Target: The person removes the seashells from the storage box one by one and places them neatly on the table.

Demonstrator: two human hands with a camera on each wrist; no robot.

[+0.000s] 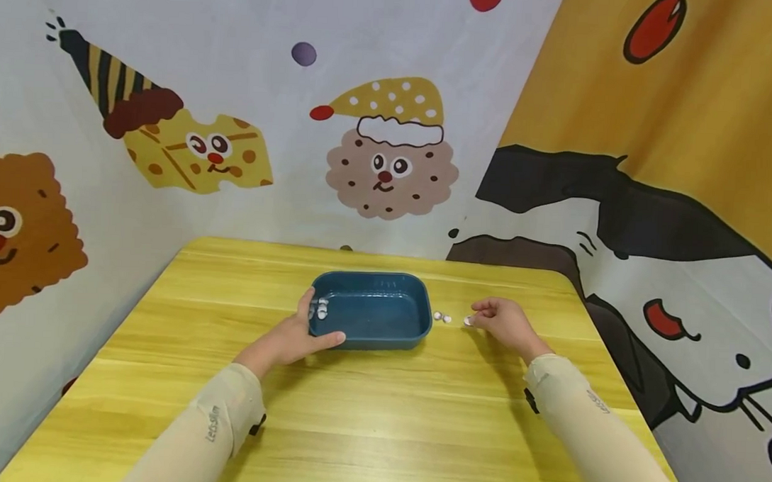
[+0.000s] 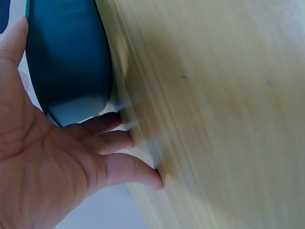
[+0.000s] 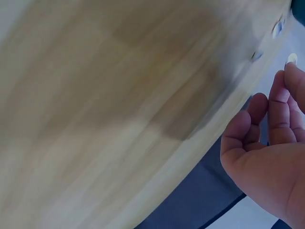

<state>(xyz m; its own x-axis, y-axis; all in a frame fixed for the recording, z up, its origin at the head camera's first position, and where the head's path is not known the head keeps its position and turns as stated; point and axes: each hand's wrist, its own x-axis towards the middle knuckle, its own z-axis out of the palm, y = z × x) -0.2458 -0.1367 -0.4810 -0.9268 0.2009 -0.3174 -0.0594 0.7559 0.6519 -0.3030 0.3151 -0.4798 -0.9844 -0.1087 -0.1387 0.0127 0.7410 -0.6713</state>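
A dark teal rectangular plastic box point(image 1: 370, 337) stands on the wooden table, with several small white pieces point(image 1: 322, 310) lying at the left end inside it. My left hand point(image 1: 293, 337) rests against the box's left end, thumb along the front wall and index finger up by the left rim. The left wrist view shows its fingers spread and fairly straight. To the right of the box, my right hand point(image 1: 504, 323) pinches a small round white piece point(image 3: 292, 58) between thumb and fingertips, low over the table. Two similar white pieces point(image 1: 443, 317) lie between that hand and the box.
The yellow wood-grain table point(image 1: 367, 425) reaches back to a wall hanging point(image 1: 285, 216) printed with cartoon food. On the right, another printed cloth point(image 1: 697, 280) hangs close to the table's edge.
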